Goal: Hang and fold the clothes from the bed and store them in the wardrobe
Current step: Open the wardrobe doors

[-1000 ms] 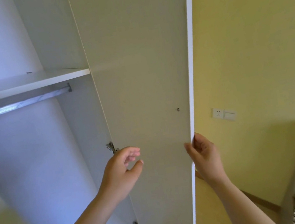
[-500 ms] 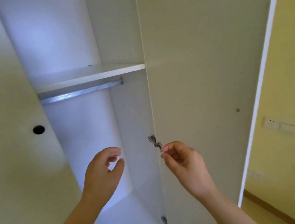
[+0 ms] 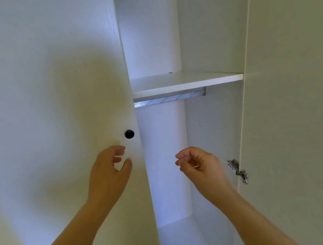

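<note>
A white wardrobe fills the view. Its right door (image 3: 302,98) stands swung open, and its left door (image 3: 45,99) is closed, with a small black knob (image 3: 129,134) near its edge. My left hand (image 3: 109,173) hovers just below that knob, fingers loosely curled and holding nothing. My right hand (image 3: 200,164) hangs in the open gap in front of the wardrobe's inside, fingers loosely curled, also holding nothing. No clothes are in view.
Inside the wardrobe a white shelf (image 3: 186,83) sits above a metal hanging rail (image 3: 169,99). A metal hinge (image 3: 238,170) holds the open right door. Below the rail the white compartment shows only its back and side walls.
My right hand has let go of the right door's edge and come left into the opening. My left hand has moved up to the left door's knob. The view has swung left.
</note>
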Tool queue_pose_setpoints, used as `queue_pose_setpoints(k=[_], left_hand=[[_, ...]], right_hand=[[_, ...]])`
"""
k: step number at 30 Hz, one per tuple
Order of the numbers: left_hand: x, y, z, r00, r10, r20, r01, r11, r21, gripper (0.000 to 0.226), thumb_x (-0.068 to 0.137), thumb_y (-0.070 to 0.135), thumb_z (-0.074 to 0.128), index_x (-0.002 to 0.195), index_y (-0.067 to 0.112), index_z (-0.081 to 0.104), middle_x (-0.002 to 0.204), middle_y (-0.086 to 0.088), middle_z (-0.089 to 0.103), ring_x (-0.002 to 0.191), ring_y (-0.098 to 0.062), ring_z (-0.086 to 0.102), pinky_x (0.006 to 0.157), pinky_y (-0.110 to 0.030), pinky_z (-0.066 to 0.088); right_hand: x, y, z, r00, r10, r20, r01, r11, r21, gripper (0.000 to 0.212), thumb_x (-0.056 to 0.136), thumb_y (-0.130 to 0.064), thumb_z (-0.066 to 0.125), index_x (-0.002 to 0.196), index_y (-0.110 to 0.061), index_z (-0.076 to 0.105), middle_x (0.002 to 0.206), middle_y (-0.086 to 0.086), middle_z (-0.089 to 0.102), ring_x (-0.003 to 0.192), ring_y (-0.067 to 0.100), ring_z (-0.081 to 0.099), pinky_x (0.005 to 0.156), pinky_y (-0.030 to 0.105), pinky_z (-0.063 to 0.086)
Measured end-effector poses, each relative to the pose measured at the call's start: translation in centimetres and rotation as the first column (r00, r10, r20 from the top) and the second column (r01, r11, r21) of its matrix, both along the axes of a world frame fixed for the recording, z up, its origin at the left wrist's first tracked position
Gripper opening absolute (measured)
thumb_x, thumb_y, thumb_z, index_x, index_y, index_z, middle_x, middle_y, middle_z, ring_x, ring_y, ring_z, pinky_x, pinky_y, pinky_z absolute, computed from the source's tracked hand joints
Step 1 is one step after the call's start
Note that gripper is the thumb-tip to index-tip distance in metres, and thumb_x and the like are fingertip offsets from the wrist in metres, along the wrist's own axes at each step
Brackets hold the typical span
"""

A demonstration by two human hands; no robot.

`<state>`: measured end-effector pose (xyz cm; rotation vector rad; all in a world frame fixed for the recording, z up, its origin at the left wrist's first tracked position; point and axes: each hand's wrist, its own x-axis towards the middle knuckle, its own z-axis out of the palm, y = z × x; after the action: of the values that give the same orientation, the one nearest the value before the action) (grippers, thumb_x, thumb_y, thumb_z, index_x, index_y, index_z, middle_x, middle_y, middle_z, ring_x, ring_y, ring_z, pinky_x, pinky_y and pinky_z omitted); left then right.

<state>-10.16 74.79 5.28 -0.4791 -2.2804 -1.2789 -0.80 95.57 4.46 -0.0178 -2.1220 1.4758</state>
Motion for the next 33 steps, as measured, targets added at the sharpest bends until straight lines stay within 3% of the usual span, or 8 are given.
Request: queue_pose_setpoints(k=[3,10,15,20,25,28,31,33], left_hand=[[-0.7,1.1,1.0,0.998,0.056,-0.028,-0.056,0.998,-0.014,0.035,0.089,0.019,0.065,0.123,0.021,0.058,0.114,0.007,0.058,0.095,-0.011,0.058,0.079,-0.023,0.044],[-3.5,5.5,2.5,0.972,0.228,-0.06,-0.231,0.972,-0.051,0.041,0.09,0.021,0.065,0.129,0.017,0.056,0.123,0.002,0.052,0.098,-0.014,0.058,0.089,-0.028,0.047],[-5.0,6.9,2.6,0.945,0.319,-0.071,-0.324,0.944,-0.059,0.004,0.088,0.022,0.064,0.089,0.02,0.061,0.095,0.0,0.056,0.081,-0.005,0.056,0.074,-0.023,0.046],[-4.8,7.0,2.5,0.93,0.358,-0.088,-0.362,0.931,-0.037,0.009,0.086,0.02,0.065,0.08,0.02,0.058,0.082,0.001,0.058,0.076,-0.013,0.056,0.073,-0.033,0.052],[-2.9,6.2,2.0,0.931,0.348,-0.112,-0.35,0.937,0.001,0.015,0.084,0.017,0.066,0.076,0.026,0.058,0.077,0.008,0.058,0.072,-0.008,0.057,0.068,-0.027,0.051],[-1.1,5.8,1.8,0.934,0.336,-0.122,-0.335,0.942,0.027,0.017,0.082,0.014,0.065,0.074,0.026,0.057,0.075,0.007,0.058,0.072,-0.009,0.057,0.065,-0.023,0.048],[0.9,5.4,1.3,0.941,0.317,-0.115,-0.307,0.947,0.094,0.016,0.081,0.011,0.066,0.076,0.024,0.057,0.077,0.007,0.059,0.072,-0.011,0.057,0.064,-0.017,0.045],[2.0,5.1,1.1,0.948,0.297,-0.114,-0.279,0.949,0.148,0.016,0.08,0.01,0.066,0.079,0.024,0.058,0.081,0.008,0.061,0.072,-0.01,0.056,0.065,-0.014,0.044]], right_hand=[[-1.7,0.7,0.5,0.997,0.074,-0.013,-0.074,0.997,-0.018,0.022,0.093,-0.014,0.058,0.09,-0.034,0.068,0.088,-0.012,0.071,0.082,0.01,0.068,0.07,0.022,0.055],[-5.4,4.4,0.8,0.974,0.225,-0.006,-0.225,0.974,0.02,0.017,0.093,-0.014,0.06,0.093,-0.029,0.068,0.089,-0.009,0.072,0.083,0.01,0.068,0.074,0.02,0.055],[-7.6,6.5,0.7,0.95,0.311,0.0,-0.311,0.95,0.017,0.015,0.093,-0.014,0.061,0.097,-0.026,0.068,0.089,-0.006,0.072,0.084,0.011,0.068,0.08,0.027,0.058],[-9.0,7.4,1.1,0.942,0.334,-0.022,-0.334,0.942,-0.003,0.012,0.093,-0.014,0.061,0.097,-0.023,0.069,0.089,-0.004,0.073,0.086,0.014,0.069,0.082,0.035,0.059],[-10.3,6.4,3.7,0.935,0.343,-0.096,-0.346,0.938,-0.023,0.013,0.096,-0.018,0.058,0.093,-0.026,0.069,0.088,-0.002,0.072,0.086,0.018,0.069,0.082,0.037,0.059],[-10.9,4.7,5.7,0.913,0.388,-0.129,-0.394,0.918,-0.03,0.016,0.097,-0.02,0.057,0.09,-0.029,0.068,0.085,-0.004,0.073,0.084,0.014,0.069,0.082,0.032,0.059],[-11.0,2.5,7.0,0.874,0.468,-0.13,-0.476,0.879,-0.037,0.012,0.098,-0.023,0.057,0.097,-0.03,0.067,0.091,-0.006,0.073,0.088,0.012,0.071,0.081,0.023,0.057],[-11.0,1.2,7.5,0.853,0.51,-0.114,-0.516,0.856,-0.028,0.014,0.097,-0.027,0.058,0.108,-0.027,0.067,0.101,-0.005,0.072,0.091,0.01,0.07,0.086,0.026,0.057]])
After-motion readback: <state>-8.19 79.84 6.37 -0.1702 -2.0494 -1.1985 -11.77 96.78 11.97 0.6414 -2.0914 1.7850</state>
